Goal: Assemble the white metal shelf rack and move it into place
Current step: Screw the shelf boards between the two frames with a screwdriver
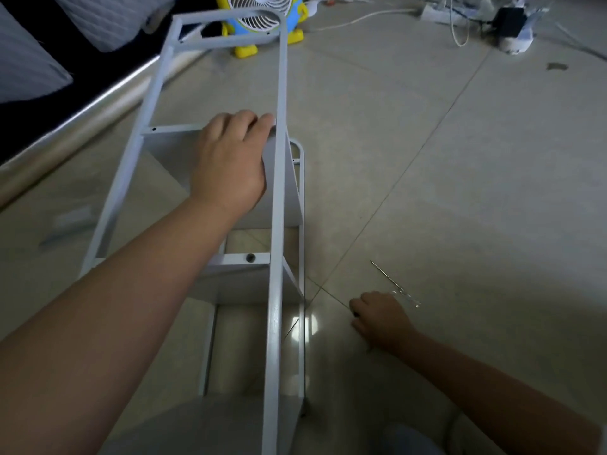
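Note:
The white metal shelf rack lies on its side on the tiled floor, with one side frame up toward me and two shelf panels fixed between the frames. My left hand grips the rack at an upper crossbar, its fingers curled over the edge of the shelf panel beside the long rail. My right hand is down on the floor to the right of the rack. Its fingers are curled and the tips pinch a small dark piece. A thin screwdriver with a clear handle lies just beyond that hand.
A yellow and blue toy-shaped fan stands past the rack's far end. A power strip with cables and a black adapter lies at the back right. A bed edge with a shiny rail runs along the left.

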A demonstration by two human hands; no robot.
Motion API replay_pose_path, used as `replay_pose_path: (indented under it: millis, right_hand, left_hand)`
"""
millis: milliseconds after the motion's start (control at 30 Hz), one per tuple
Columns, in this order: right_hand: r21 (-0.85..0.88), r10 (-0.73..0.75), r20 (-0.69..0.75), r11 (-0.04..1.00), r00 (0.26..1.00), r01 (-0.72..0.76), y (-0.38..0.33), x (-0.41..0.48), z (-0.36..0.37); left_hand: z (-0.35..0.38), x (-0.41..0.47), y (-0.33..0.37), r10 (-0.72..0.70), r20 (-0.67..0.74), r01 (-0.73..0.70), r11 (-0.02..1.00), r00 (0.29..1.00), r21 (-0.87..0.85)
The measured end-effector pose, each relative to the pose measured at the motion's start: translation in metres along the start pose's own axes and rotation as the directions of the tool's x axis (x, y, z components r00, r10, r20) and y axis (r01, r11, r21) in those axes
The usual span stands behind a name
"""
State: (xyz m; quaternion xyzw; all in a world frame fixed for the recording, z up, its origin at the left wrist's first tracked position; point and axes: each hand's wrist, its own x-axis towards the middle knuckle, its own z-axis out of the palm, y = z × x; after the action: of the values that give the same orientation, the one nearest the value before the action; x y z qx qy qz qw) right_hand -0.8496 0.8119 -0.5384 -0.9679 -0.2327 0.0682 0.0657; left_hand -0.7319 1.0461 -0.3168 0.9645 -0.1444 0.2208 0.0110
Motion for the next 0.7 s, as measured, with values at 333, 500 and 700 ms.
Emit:
replay_pose_path:
  millis: [333, 500, 700]
  right_hand:
    - [-0.009, 0.011, 0.123, 1.0, 0.992, -0.01, 0.008, 0.008, 0.018]
    - [-0.014, -0.07, -0.012, 0.997, 0.997, 0.07, 0.016, 0.01, -0.006]
    - [0.235, 0.021, -0.44, 0.968, 0.898, 0.093, 0.018, 0.051, -0.112]
  left_hand:
    - [0.007, -0.001, -0.001, 0.011, -0.084, -0.016, 0.998, 0.996, -0.055]
    - [0.001, 0.002, 0.0, -0.001, -0.05, -0.005, 0.993, 0.999, -0.118]
    - [-0.013, -0.001, -0.026, -0.065, 0.034, 0.069, 0.992, 0.997, -0.109]
